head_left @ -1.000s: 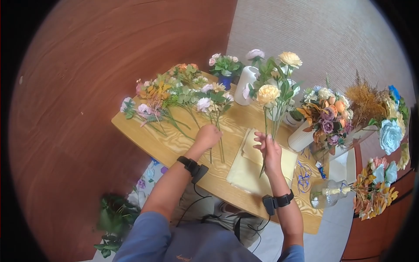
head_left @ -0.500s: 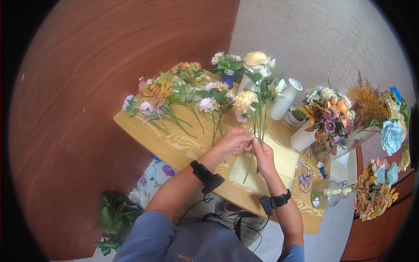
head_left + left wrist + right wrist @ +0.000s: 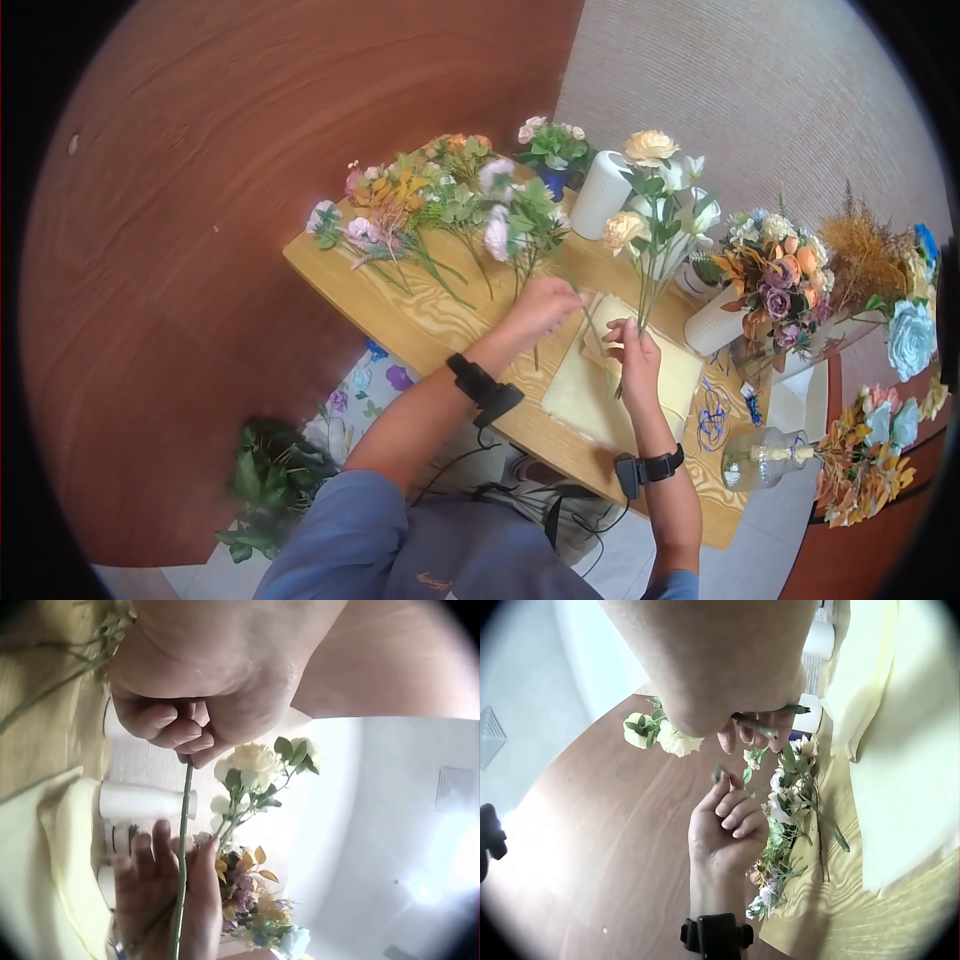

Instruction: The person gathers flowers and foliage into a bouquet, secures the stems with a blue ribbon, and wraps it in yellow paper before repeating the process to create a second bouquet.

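Observation:
In the head view the left hand (image 3: 548, 303) pinches a green stem (image 3: 182, 847) between thumb and fingertips, its other fingers curled. The stem slants down toward the right hand; which flower head it bears cannot be told, though blurred pale pink flowers (image 3: 497, 235) are close above. The right hand (image 3: 636, 365) grips several stems upright between thumb and fingers, topped by cream flowers (image 3: 650, 148) and white flowers (image 3: 706, 212). Cut stem ends (image 3: 757, 726) poke out of the right palm in the right wrist view. The two hands are apart.
Loose flower stems (image 3: 385, 205) lie along the table's (image 3: 450, 335) left and back. Yellowish sheets (image 3: 590, 400) lie beneath the right hand. White vases (image 3: 600, 195), a filled vase (image 3: 715, 318), blue cord (image 3: 712, 415) and a tipped glass vase (image 3: 755, 460) are around the right side.
The left hand went from the stems on the table to the right hand, then drew back left, pinching a stem. The right hand's bunch leaned left, then swung back right.

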A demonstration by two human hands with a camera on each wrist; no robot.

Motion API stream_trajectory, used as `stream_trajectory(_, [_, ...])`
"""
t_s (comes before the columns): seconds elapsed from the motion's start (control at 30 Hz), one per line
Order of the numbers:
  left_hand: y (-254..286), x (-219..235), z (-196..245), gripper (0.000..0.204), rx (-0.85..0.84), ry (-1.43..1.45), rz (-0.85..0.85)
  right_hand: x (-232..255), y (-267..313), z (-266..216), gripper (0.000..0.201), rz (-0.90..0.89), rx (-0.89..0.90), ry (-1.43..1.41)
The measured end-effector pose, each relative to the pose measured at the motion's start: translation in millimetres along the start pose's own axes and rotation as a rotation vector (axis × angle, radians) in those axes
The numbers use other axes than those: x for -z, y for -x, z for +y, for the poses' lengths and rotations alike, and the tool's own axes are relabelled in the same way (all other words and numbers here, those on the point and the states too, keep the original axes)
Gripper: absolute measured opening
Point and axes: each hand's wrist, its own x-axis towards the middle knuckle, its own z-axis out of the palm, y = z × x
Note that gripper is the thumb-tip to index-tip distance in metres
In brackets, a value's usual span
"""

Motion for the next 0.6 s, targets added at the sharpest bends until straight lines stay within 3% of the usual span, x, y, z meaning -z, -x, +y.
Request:
stream_trajectory(0.1, [-3,29,1,0.017,-0.032,-0.070,0.100,4,0,0,0.037,0.010,-0.053,-0.051])
stream_trajectory(0.3, [-16,70,-7,0.015,-0.105,-0.545,0.252,-6,1,-2,0.036,-0.026,-0.064,-0.027])
stream_trajectory(0.4, [-25,78,-11,0.016,-0.028,-0.669,0.302,-9,2,-2,0.036,-0.028,-0.080,0.007])
stream_trajectory(0.6, [-38,77,-26,0.016,0.055,-0.468,0.290,-10,2,2,0.037,-0.032,-0.106,0.014])
